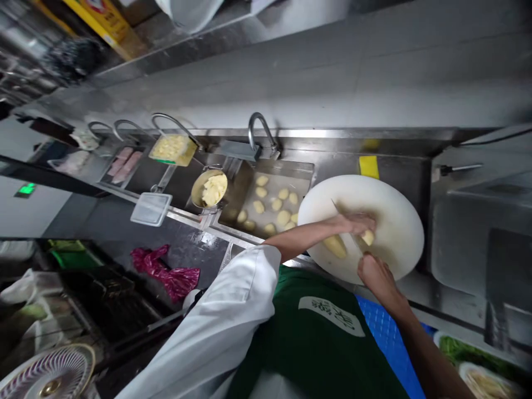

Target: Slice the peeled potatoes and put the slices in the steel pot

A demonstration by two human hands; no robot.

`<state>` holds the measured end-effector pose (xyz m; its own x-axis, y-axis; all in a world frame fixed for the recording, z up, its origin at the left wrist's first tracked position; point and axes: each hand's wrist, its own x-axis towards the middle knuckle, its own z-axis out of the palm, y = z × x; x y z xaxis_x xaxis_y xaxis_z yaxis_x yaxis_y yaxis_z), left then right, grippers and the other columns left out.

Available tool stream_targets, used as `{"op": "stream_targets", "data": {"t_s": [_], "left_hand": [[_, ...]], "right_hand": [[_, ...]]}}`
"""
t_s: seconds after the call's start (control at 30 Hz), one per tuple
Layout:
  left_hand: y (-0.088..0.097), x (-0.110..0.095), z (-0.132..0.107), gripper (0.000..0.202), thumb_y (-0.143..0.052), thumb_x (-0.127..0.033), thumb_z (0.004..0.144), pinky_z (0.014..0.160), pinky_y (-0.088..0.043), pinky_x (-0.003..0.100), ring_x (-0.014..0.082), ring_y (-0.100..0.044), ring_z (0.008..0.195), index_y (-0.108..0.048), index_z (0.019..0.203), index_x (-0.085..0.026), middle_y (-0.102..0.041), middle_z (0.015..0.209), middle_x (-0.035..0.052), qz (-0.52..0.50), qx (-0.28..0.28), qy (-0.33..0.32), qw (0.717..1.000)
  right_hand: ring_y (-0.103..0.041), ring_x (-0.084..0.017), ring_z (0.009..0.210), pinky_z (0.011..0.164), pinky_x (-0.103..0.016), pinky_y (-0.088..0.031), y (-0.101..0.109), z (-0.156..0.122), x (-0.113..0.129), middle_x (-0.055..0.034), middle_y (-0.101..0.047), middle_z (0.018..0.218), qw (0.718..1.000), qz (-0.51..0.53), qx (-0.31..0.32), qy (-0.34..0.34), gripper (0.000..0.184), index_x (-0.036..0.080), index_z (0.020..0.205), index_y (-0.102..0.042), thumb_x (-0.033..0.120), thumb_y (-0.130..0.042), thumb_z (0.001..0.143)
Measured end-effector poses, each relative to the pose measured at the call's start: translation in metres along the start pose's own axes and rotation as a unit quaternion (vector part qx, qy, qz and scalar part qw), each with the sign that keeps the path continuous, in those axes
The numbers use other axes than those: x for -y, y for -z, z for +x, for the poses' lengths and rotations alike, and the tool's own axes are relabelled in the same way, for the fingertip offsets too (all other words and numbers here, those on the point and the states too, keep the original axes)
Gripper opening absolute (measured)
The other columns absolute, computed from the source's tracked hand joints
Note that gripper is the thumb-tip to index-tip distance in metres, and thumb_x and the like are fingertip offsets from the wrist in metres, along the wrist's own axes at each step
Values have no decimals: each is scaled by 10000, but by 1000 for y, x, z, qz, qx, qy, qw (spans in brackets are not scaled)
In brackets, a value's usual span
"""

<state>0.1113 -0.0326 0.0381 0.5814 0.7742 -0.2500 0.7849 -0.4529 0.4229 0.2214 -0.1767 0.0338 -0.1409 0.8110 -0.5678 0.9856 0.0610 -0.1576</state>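
White board [403, 227] beside steel sinks [236, 193]; left hand [359, 223] clutches potato [368, 238], right hand [375, 271] seemingly knife [357, 244]

Clock face taken from the middle of your view. At 12 you have a curved faucet [256, 123]; between 2 and 3, a yellow block [368, 167]. At 4: leafy greens [459, 353]. At 8: a crumpled magenta bag [168, 275]. At 9: a pale translucent tub [152, 209], pink slabs [127, 165] and, farther out, a lit green sign [26, 189]. At 10: a yellow box [102, 22].
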Motion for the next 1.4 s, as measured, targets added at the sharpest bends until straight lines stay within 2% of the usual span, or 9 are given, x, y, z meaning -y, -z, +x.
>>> {"op": "stream_targets", "data": {"t_s": [0.1, 0.17, 0.27, 0.37, 0.5, 0.7, 0.83, 1.07, 1.4], "left_hand": [[11, 16, -35, 199, -540, -120, 879, 924, -450, 224, 107, -558, 1042, -622, 1033, -214, -617, 1101, 4, -66, -93, -77, 990], [0, 24, -75, 235, -368, -172, 967, 932, -456, 259, 116, -545, 1033, -563, 1096, -180, -591, 1089, 45, -138, -214, -41, 966], [-42, 31, -130, 212, -373, -247, 975, 845, -510, 316, 157, -545, 925, -539, 1077, -163, -548, 994, 73, -203, -293, 82, 931], [-91, 35, -154, 349, -603, -365, 871, 940, -490, 402, 221, -503, 1045, -512, 1159, -191, -470, 1098, 82, -215, -291, 68, 930], [-118, 42, -147, 403, -609, -401, 863, 967, -467, 421, 217, -466, 1070, -497, 1201, -213, -434, 1109, 78, -201, -272, 30, 941], [-102, 54, -134, 272, -529, -366, 916, 940, -451, 347, 182, -458, 1032, -559, 1123, -192, -459, 1068, 69, -187, -241, -24, 952], [-101, 45, -128, 231, -427, -301, 960, 921, -425, 357, 194, -437, 1013, -610, 1043, -186, -482, 1029, 76, -143, -235, -14, 961], [-107, 41, -125, 279, -393, -304, 968, 914, -415, 375, 210, -422, 1010, -599, 1121, -194, -485, 1053, 91, -134, -232, 0, 963], [-116, 41, -126, 243, -411, -298, 962, 941, -412, 389, 218, -408, 1047, -613, 1047, -191, -484, 1082, 96, -150, -242, 18, 958]], "right_hand": [[-672, -262, 772, 652, -318, -424, -13, 3, -10, -186, -681, 837, 1000, -2, -11, 6, 321, 106, 1001, -619, 234, -342, 902], [-667, -256, 753, 643, -317, -415, -13, 2, -9, -172, -680, 829, 1000, -3, -25, -9, 340, 108, 1084, -574, 280, -327, 925], [-663, -236, 747, 646, -304, -407, -5, 1, 1, -152, -679, 827, 999, -6, -41, -21, 370, 110, 1177, -493, 312, -267, 965], [-666, -223, 773, 667, -290, -403, 1, -2, 1, -136, -684, 838, 999, -24, -33, 12, 351, 123, 1179, -465, 294, -231, 981], [-670, -225, 791, 686, -286, -402, -8, -19, -13, -118, -689, 846, 997, -67, 9, 47, 324, 142, 1199, -441, 270, -239, 980], [-664, -214, 781, 659, -268, -381, -19, -36, -27, -99, -682, 846, 994, -78, 37, 62, 295, 138, 1208, -407, 229, -266, 966], [-651, -204, 741, 619, -259, -342, -9, -42, -30, -85, -666, 783, 995, -72, 31, 68, 266, 141, 1159, -425, 234, -268, 966], [-613, -178, 624, 532, -269, -241, 3, -62, -48, -59, -656, 728, 992, -74, 20, 105, 238, 148, 1138, -400, 241, -255, 974], [-618, -187, 664, 556, -261, -250, -10, -38, -48, -79, -651, 736, 989, -82, 54, 115, 234, 123, 1144, -405, 185, -304, 943]]}}
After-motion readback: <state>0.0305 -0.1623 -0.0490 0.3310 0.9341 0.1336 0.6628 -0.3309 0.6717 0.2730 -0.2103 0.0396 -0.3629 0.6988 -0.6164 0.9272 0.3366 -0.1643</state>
